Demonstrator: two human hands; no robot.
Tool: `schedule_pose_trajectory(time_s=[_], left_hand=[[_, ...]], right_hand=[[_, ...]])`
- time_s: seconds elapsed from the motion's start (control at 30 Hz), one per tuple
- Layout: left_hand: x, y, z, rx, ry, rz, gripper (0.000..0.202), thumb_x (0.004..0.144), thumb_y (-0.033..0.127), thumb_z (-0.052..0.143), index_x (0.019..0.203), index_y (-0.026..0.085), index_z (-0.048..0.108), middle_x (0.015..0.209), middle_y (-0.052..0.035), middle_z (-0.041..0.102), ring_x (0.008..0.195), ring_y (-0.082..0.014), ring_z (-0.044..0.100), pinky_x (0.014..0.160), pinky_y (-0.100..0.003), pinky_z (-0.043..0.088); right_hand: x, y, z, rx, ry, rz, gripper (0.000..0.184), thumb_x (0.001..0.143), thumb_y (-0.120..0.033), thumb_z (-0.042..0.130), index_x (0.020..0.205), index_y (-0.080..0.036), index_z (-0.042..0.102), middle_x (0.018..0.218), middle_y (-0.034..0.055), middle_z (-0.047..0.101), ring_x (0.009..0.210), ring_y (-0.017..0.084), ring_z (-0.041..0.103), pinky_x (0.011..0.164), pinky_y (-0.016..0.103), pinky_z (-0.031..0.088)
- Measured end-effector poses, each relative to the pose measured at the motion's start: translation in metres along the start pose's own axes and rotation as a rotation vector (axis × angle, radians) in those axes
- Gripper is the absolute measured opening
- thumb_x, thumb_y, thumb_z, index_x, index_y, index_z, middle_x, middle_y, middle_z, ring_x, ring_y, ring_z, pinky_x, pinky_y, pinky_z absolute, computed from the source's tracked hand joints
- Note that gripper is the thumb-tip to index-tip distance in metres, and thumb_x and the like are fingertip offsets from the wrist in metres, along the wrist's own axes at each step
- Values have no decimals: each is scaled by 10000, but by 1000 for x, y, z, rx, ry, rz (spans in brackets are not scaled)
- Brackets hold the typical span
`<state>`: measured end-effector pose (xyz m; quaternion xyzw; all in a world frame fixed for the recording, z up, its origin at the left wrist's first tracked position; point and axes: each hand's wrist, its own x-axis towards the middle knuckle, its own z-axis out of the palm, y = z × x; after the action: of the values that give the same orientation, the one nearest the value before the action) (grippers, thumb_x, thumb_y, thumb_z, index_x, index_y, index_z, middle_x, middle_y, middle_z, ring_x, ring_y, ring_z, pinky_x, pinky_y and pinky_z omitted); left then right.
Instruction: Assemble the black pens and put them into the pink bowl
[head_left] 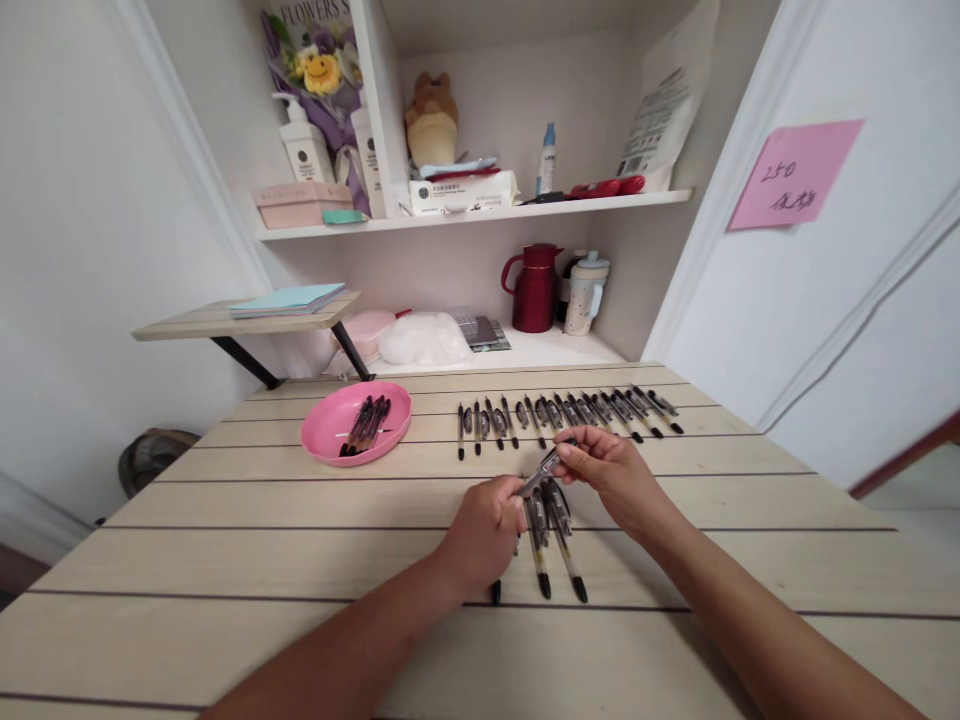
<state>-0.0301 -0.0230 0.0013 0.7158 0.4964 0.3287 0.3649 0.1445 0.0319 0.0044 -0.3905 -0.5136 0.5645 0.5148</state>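
A pen (pixel 538 472) with a clear barrel and dark end is held slantwise above the table. Closed round its lower end is my left hand (pixel 484 530); the fingers of my right hand (pixel 607 475) pinch its upper, dark end. Just beneath lie several uncapped pens (pixel 566 560) with black ends, and loose dark caps (pixel 557 505) beside them, partly hidden by my hands. Farther back, a long row of pens (pixel 478 428) alternates with separate caps (pixel 522 413). Several dark pens (pixel 366 425) rest in a pink dish (pixel 319 448) to the left.
The slatted wooden table (pixel 300 560) backs onto white shelving (pixel 450 222). A small raised stand (pixel 187 318) with paper (pixel 292 298) stands at the left. A red jug (pixel 534 290) and a pale cup (pixel 587 295) stand behind the table. A pink note (pixel 795 175) is on the right wall.
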Motion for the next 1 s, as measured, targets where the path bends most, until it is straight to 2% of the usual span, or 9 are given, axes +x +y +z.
schedule_pose_trajectory(time_s=[0.17, 0.3, 0.43, 0.5, 0.57, 0.63, 0.7, 0.83, 1.0], left_hand=[[3, -3, -2, 54, 3, 10, 267, 784, 196, 338, 867, 154, 587, 649, 10, 545, 552, -99, 449, 550, -208, 341], [10, -7, -18, 252, 145, 53, 281, 769, 233, 395, 875, 175, 648, 800, -29, 578, 746, -139, 515, 679, -229, 385], [19, -7, -66, 462, 287, -55, 277, 740, 247, 457, 917, 226, 669, 880, -34, 618, 815, -158, 539, 697, -236, 394], [21, -9, -100, 565, 383, -198, 262, 735, 246, 469, 902, 245, 670, 892, -15, 643, 827, -156, 551, 691, -229, 390], [23, -15, -134, 640, 439, -382, 258, 742, 238, 453, 890, 246, 664, 790, -4, 660, 745, -152, 570, 634, -229, 389], [24, -25, -161, 668, 455, -475, 233, 739, 208, 441, 782, 191, 669, 635, -27, 641, 629, -154, 567, 573, -234, 380], [25, -38, -180, 694, 447, -546, 179, 702, 173, 479, 649, 156, 649, 534, -39, 602, 569, -155, 555, 545, -235, 369], [29, -59, -191, 724, 393, -616, 171, 617, 102, 566, 448, 122, 548, 433, -49, 525, 544, -160, 539, 550, -238, 358], [32, -73, -189, 690, 362, -567, 263, 654, 70, 559, 412, 104, 460, 354, -13, 419, 522, -141, 510, 563, -234, 340]], right_hand=[[0, 1, 2, -21, 8, -2, 326, 627, -394, 684, 834, -167, 573, 600, -12, 594, 540, 102, 565, 515, 222, 455], [0, 2, -5, -57, 65, -33, 418, 699, -464, 595, 1020, -205, 533, 765, 20, 618, 629, 130, 598, 557, 249, 475], [4, 8, -16, -116, 99, -35, 448, 708, -514, 556, 1011, -185, 565, 838, 76, 628, 627, 150, 595, 543, 272, 475], [6, 11, -20, -126, 108, -35, 442, 703, -526, 554, 975, -179, 590, 816, 79, 632, 616, 151, 588, 542, 276, 474], [7, 13, -23, -133, 109, -30, 428, 700, -528, 555, 950, -184, 605, 811, 73, 634, 614, 147, 584, 548, 273, 474], [8, 13, -24, -148, 102, -21, 416, 701, -526, 555, 927, -183, 616, 812, 73, 635, 612, 143, 580, 550, 271, 474], [8, 14, -24, -157, 97, -15, 411, 703, -523, 556, 914, -176, 622, 813, 77, 634, 609, 142, 577, 552, 272, 476], [9, 14, -26, -160, 100, -5, 411, 701, -523, 558, 895, -167, 627, 797, 76, 632, 594, 135, 571, 547, 266, 478], [10, 15, -28, -178, 97, -4, 418, 695, -529, 560, 887, -164, 629, 792, 79, 634, 579, 135, 569, 549, 273, 480]])
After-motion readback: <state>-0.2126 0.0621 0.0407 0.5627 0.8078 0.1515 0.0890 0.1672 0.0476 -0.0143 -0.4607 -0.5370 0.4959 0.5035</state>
